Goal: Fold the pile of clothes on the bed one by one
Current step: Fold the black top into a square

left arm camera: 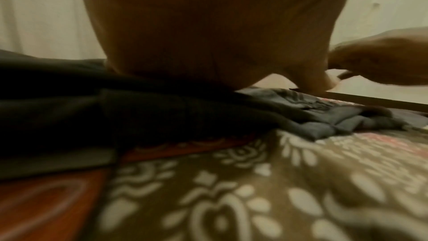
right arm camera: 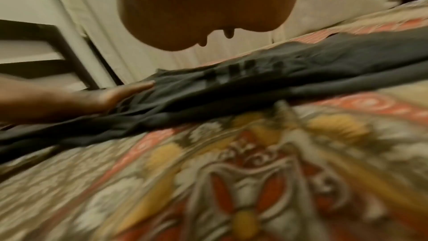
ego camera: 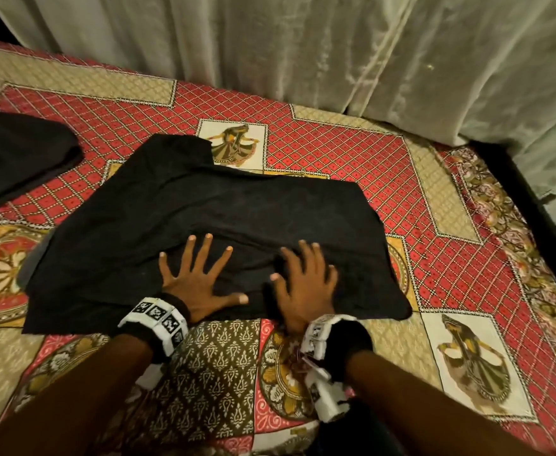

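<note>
A black garment (ego camera: 237,205) lies spread flat on the patterned bedsheet (ego camera: 352,149) in the head view. My left hand (ego camera: 197,274) presses on its near edge with fingers spread straight. Just to the right, my right hand (ego camera: 306,278) also lies flat on the cloth, fingers splayed and slightly blurred. In the left wrist view the dark garment (left arm camera: 162,113) runs under my palm, its folded edge showing at the right. In the right wrist view the garment (right arm camera: 254,83) stretches across the bed, and my left hand (right arm camera: 97,98) rests on it at the left.
A second dark garment (ego camera: 16,153) lies at the far left of the bed. Pale curtains (ego camera: 303,44) hang behind the bed. The dark bed frame edge (ego camera: 516,179) runs along the right side.
</note>
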